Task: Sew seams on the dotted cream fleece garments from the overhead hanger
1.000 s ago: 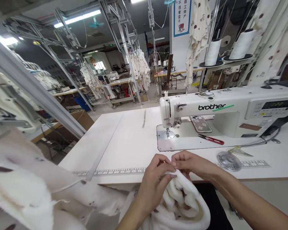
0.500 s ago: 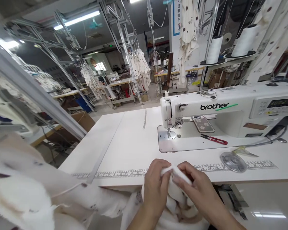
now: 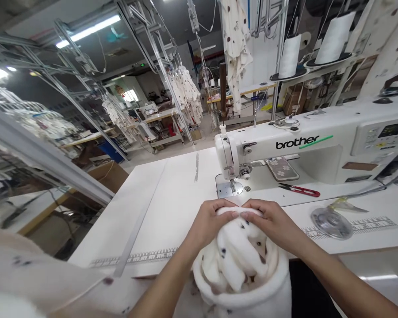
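White fleecy fabric with dark spots [image 3: 237, 256] hangs bunched from both hands over the table's front edge. My left hand [image 3: 215, 221] pinches its upper edge between thumb and fingers. Close beside it, my right hand [image 3: 263, 218] pinches the same edge, the two thumbs nearly meeting. Just beyond the hands stands the white sewing machine [image 3: 295, 143], its needle and presser foot [image 3: 232, 185] above a metal plate. What lies inside the folds is partly hidden.
Red-handled thread snips [image 3: 300, 190] lie on the machine bed. A clear round dish [image 3: 331, 223] rests on the printed ruler [image 3: 135, 256] along the table. Thread cones [image 3: 290, 57] stand behind the machine. More spotted fabric [image 3: 36, 274] is at lower left.
Both hands have risen toward the machine, lifting the fabric edge over the table. The thumbs have come together along the edge, and more of the bunched fabric shows. The view has shifted slightly.
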A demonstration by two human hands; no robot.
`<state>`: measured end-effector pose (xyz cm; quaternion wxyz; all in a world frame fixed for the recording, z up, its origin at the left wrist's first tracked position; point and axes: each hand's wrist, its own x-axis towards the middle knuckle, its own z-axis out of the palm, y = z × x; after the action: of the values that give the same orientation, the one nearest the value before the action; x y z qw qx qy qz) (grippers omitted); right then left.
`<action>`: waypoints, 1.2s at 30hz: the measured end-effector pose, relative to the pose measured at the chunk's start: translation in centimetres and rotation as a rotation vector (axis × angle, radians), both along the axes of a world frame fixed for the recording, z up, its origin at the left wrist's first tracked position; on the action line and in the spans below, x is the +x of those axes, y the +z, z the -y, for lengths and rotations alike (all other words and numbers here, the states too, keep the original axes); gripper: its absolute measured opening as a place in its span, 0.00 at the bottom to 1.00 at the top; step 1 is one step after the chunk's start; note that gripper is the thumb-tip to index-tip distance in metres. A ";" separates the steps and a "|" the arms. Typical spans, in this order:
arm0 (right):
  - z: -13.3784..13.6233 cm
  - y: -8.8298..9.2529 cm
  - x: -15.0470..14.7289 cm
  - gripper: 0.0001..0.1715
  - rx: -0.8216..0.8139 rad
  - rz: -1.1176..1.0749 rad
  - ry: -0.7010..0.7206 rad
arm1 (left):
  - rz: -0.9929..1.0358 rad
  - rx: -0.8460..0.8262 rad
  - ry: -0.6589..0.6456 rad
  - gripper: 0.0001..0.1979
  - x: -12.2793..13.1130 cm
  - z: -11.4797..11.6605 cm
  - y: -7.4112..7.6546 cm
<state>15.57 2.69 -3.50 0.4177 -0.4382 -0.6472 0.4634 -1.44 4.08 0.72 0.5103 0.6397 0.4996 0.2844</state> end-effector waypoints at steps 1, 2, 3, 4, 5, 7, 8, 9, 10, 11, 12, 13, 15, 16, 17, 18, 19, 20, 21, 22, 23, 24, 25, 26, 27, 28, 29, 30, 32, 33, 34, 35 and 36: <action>-0.4 -0.8 -0.3 0.11 -0.037 -0.017 -0.051 | -0.003 -0.020 0.028 0.11 0.0 -0.7 -0.6; -0.8 -1.4 -0.5 0.11 -0.064 -0.032 -0.091 | 0.000 -0.036 0.047 0.12 -0.1 -1.5 -1.3; -1.4 -1.9 -0.6 0.12 -0.078 -0.040 -0.115 | 0.006 -0.047 0.063 0.13 -0.2 -2.2 -1.9; -2.1 -2.4 -0.7 0.13 -0.080 -0.037 -0.125 | 0.014 -0.058 0.072 0.14 -0.2 -3.0 -2.4; -2.8 -2.7 -0.7 0.13 -0.077 -0.011 -0.132 | 0.023 -0.071 0.066 0.14 -0.3 -3.8 -2.9; -4.5 -3.2 -0.6 0.14 -0.074 0.106 -0.162 | 0.045 -0.108 0.009 0.15 -0.5 -5.4 -3.9; -5.3 -3.4 -0.5 0.13 -0.075 0.179 -0.184 | 0.053 -0.129 -0.034 0.15 -0.5 -6.2 -4.4; -6.0 -3.5 -0.4 0.12 -0.082 0.250 -0.207 | 0.052 -0.142 -0.079 0.15 -0.5 -6.9 -4.8; -6.7 -3.6 -0.4 0.11 -0.094 0.313 -0.228 | 0.032 -0.137 -0.115 0.15 -0.5 -7.5 -5.2; -7.4 -3.7 -0.4 0.10 -0.106 0.361 -0.244 | -0.017 -0.105 -0.131 0.14 -0.4 -8.1 -5.6; -8.0 -3.7 -0.4 0.09 -0.117 0.401 -0.256 | -0.094 -0.045 -0.124 0.12 -0.2 -8.6 -5.9; -8.6 -3.7 -0.5 0.08 -0.128 0.447 -0.267 | -0.196 0.033 -0.104 0.11 0.0 -9.1 -6.2; -9.6 -3.9 -0.7 0.07 -0.153 0.538 -0.286 | -0.399 0.175 -0.055 0.08 0.4 -9.8 -6.7; -10.0 -4.0 -0.8 0.07 -0.165 0.577 -0.295 | -0.468 0.213 -0.036 0.07 0.6 -10.2 -6.9; -10.4 -4.2 -0.9 0.06 -0.177 0.611 -0.304 | -0.507 0.227 -0.024 0.07 0.8 -10.4 -7.0; -10.7 -4.4 -1.0 0.05 -0.188 0.639 -0.312 | -0.524 0.220 -0.013 0.07 0.9 -10.7 -7.2; -11.0 -4.6 -1.1 0.05 -0.197 0.662 -0.318 | -0.530 0.203 -0.002 0.07 1.1 -10.9 -7.2; -11.3 -4.7 -1.1 0.05 -0.203 0.681 -0.324 | -0.533 0.185 0.011 0.07 1.1 -11.0 -7.3; -11.4 -4.8 -1.2 0.05 -0.206 0.698 -0.328 | -0.542 0.169 0.024 0.08 1.2 -11.2 -7.2; -11.5 -4.9 -1.2 0.06 -0.206 0.712 -0.329 | -0.552 0.155 0.034 0.08 1.2 -11.3 -7.2; -11.6 -4.9 -1.2 0.06 -0.204 0.725 -0.330 | -0.560 0.144 0.040 0.08 1.3 -11.3 -7.1; -11.6 -4.9 -1.2 0.06 -0.202 0.737 -0.331 | -0.565 0.134 0.042 0.08 1.3 -11.4 -7.1; -11.6 -4.8 -1.2 0.06 -0.200 0.749 -0.331 | -0.565 0.125 0.042 0.08 1.3 -11.5 -7.0; -11.5 -4.8 -1.2 0.06 -0.198 0.760 -0.331 | -0.562 0.116 0.041 0.08 1.3 -11.6 -7.0; -11.5 -4.7 -1.1 0.06 -0.195 0.770 -0.331 | -0.554 0.108 0.039 0.08 1.3 -11.6 -7.1; -11.5 -4.6 -1.1 0.07 -0.191 0.780 -0.331 | -0.544 0.102 0.036 0.08 1.3 -11.7 -7.2; -11.4 -4.6 -1.1 0.07 -0.187 0.791 -0.330 | -0.535 0.100 0.036 0.08 1.3 -11.7 -7.2; -11.4 -4.6 -1.1 0.07 -0.181 0.800 -0.329 | -0.528 0.105 0.038 0.08 1.3 -11.8 -7.3; -11.4 -4.5 -1.1 0.06 -0.169 0.817 -0.323 | -0.525 0.134 0.056 0.08 1.3 -11.8 -7.5; -11.3 -4.5 -1.1 0.06 -0.164 0.823 -0.321 | -0.529 0.153 0.068 0.07 1.3 -11.7 -7.5; -11.3 -4.5 -1.1 0.06 -0.158 0.828 -0.319 | -0.534 0.171 0.077 0.07 1.3 -11.7 -7.5; -11.3 -4.5 -1.2 0.05 -0.152 0.830 -0.318 | -0.538 0.186 0.082 0.07 1.3 -11.6 -7.5; -11.2 -4.5 -1.2 0.06 -0.144 0.831 -0.317 | -0.539 0.196 0.085 0.07 1.3 -11.5 -7.4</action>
<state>14.33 13.92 -8.01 0.1566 -0.7089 -0.6508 0.2221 -0.12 15.59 -6.72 0.2826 0.7168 0.6137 0.1721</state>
